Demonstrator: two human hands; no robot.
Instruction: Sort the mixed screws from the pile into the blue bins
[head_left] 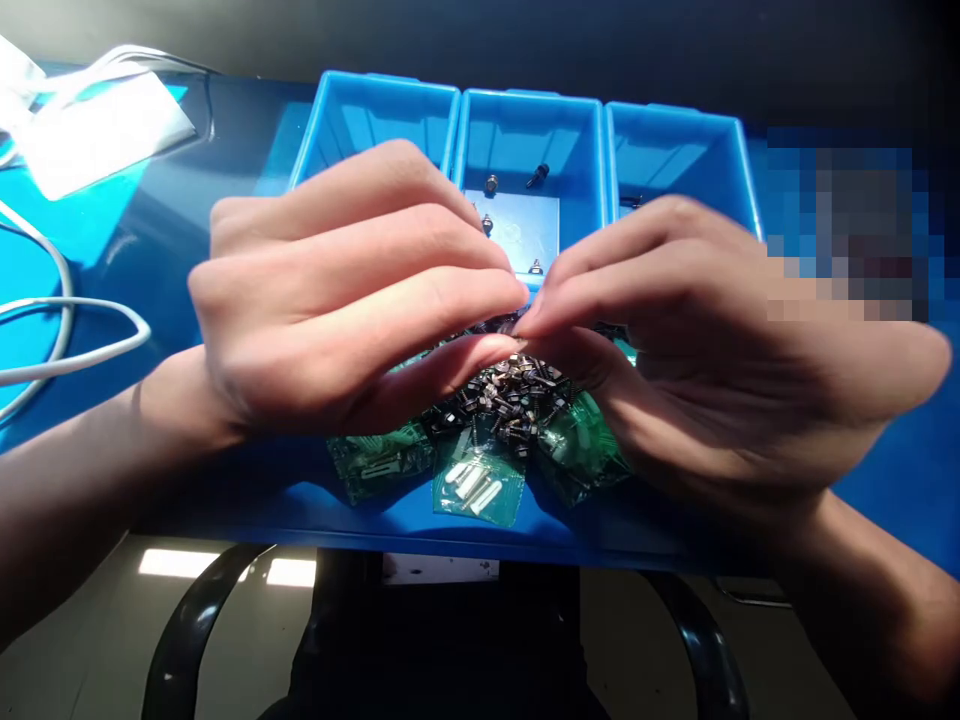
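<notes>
My left hand [345, 285] and my right hand [705, 340] meet in the middle, raised over the table. Thumb and fingers of each are pinched together, and the fingertips of the two hands touch or nearly touch. Whatever lies between them is too small and hidden to make out. Below is a pile of dark hex-head screws [525, 385], partly covered by my hands. Small green-tinted clear bags lie around its near side; the middle bag [480, 490] holds several white plastic pieces and what look like screws.
Three blue bins stand behind my hands: a left bin [382, 100], a middle bin [532, 115] with several loose screws, and a right bin [675, 135]. White cables [67, 300] and a white flat object [112, 130] lie on the blue table's left. A black chair armrest [180, 640] is below.
</notes>
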